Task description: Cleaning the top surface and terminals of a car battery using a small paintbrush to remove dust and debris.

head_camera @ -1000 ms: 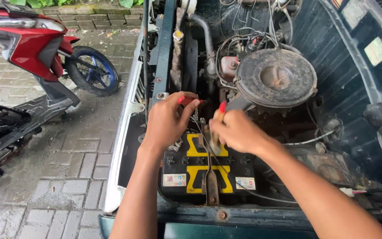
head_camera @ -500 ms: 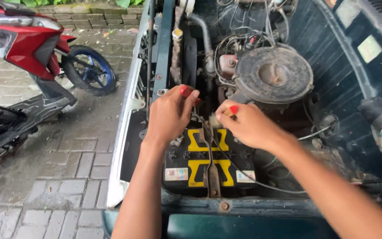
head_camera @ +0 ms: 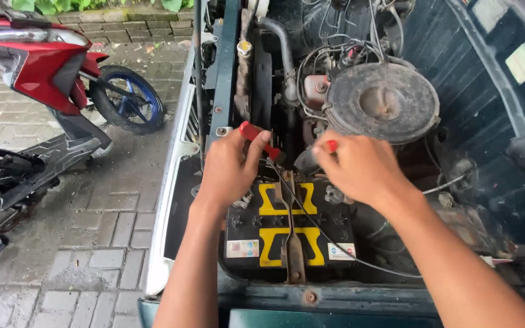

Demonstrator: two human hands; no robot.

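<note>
The left hand (head_camera: pixel 229 170) is pinching a red-handled plastic tool (head_camera: pixel 256 136) between thumb and fingers, just above the black-and-yellow car battery (head_camera: pixel 290 234); the right hand (head_camera: pixel 360 167) is closing around another red-tipped handle (head_camera: pixel 331 146) beside it.

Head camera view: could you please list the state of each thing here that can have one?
Black car battery with yellow markings: seated in the engine bay, metal hold-down bar across its top.
Red-handled tool: gripped in the left hand, above the battery's far edge.
Right hand: closed on a small red-tipped item.
Round dusty air cleaner cover: on.
Red scooter: parked on pavers.
</note>
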